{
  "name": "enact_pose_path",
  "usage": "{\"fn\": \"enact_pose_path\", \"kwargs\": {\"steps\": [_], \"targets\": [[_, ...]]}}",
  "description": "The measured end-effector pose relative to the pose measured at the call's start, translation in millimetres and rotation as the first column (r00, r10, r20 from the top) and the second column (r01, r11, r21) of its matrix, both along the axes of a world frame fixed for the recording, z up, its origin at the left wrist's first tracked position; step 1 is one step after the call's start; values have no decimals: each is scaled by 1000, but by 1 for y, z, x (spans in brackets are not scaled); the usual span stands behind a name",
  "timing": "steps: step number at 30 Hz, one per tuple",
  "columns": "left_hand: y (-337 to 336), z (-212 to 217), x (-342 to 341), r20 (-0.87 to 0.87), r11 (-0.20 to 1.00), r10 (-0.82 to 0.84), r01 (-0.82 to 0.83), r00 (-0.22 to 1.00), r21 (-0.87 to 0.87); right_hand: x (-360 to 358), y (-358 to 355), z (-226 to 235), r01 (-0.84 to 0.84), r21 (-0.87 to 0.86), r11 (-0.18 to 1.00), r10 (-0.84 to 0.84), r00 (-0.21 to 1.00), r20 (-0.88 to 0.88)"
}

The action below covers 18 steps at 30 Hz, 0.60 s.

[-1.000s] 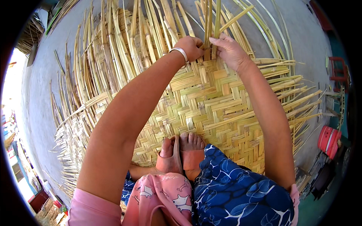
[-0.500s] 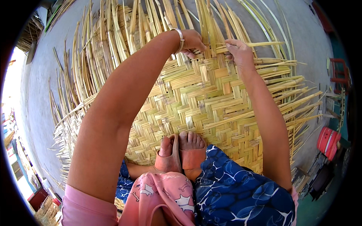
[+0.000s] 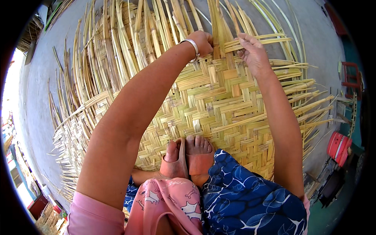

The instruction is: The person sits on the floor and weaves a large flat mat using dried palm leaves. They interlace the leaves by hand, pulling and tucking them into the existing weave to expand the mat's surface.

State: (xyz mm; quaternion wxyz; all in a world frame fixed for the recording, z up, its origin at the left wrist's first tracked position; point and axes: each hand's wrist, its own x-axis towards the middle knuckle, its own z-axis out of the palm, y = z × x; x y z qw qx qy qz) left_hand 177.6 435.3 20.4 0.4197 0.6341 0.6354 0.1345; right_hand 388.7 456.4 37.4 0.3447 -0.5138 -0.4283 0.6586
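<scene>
A woven mat (image 3: pixel 231 111) of flat yellow-green reed strips spreads in front of my feet. Its upper edge is unfinished, with long loose strips (image 3: pixel 125 35) fanning away from me. Fingers curled, my left hand (image 3: pixel 202 42) is closed at this edge beside a bunch of upright strips (image 3: pixel 220 29); what it grips is hidden. To its right, my right hand (image 3: pixel 253 54) pinches a pair of short crosswise reed strips (image 3: pixel 270 38), whose left ends lie over the upright bunch.
My feet in orange sandals (image 3: pixel 199 162) rest on the mat's near part. Grey floor (image 3: pixel 325 47) surrounds the mat. Loose green strips (image 3: pixel 288 23) lie at the upper right. A red round container (image 3: pixel 339 149) and a red-brown frame (image 3: pixel 351 78) stand at the right.
My right hand has shifted slightly up, and the crosswise strips by it are now lifted and spread apart. My left hand has curled more tightly, its fingers less visible.
</scene>
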Motion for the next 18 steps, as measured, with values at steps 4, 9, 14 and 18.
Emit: {"fn": "enact_pose_path", "kwargs": {"steps": [4, 9, 14, 18], "targets": [[-11, -13, -2, 141, 990, 108, -119, 984, 72, -2, -4, -13, 27, 105, 994, -52, 969, 244], [-64, -20, 16, 113, 762, 386, -385, 916, 521, 0, -13, -31, 31, 241, 970, -135, 892, 431], [-107, -27, 29, -352, 767, 230, 53, 907, 639, 2, -6, -37, -18, 279, 960, -123, 869, 479], [-111, -30, 26, -424, 791, 173, 131, 889, 598, -2, -11, -33, -29, 317, 948, -143, 850, 506]]}}
